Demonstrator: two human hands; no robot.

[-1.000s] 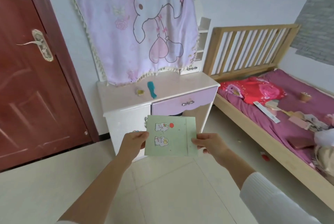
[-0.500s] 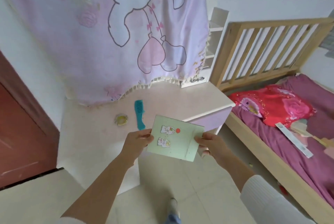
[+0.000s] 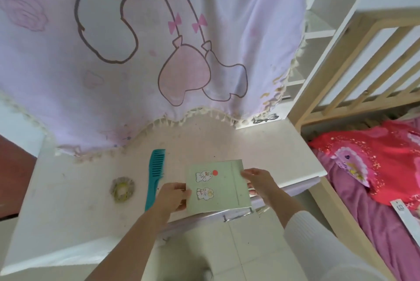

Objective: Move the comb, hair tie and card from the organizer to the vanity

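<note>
A pale green card (image 3: 218, 186) with two cartoon stickers and a red dot is held flat over the front of the pale pink vanity top (image 3: 261, 144). My left hand (image 3: 172, 198) grips its left edge and my right hand (image 3: 259, 183) grips its right edge. A teal comb (image 3: 154, 176) lies on the vanity just left of the card, teeth end toward the back. A yellow-green hair tie (image 3: 122, 189) rests on the vanity to the left of the comb. No organizer is in view.
A lilac cartoon cloth (image 3: 159, 53) hangs over the back of the vanity. A white shelf unit (image 3: 318, 37) stands at the vanity's back right. A wooden bed (image 3: 354, 58) with a red pillow (image 3: 375, 162) lies to the right. A purple drawer handle (image 3: 237, 216) sits below the card.
I have come right up to the vanity. Both hands carried the card forward, from in front of the drawer to over the tabletop beside the comb.
</note>
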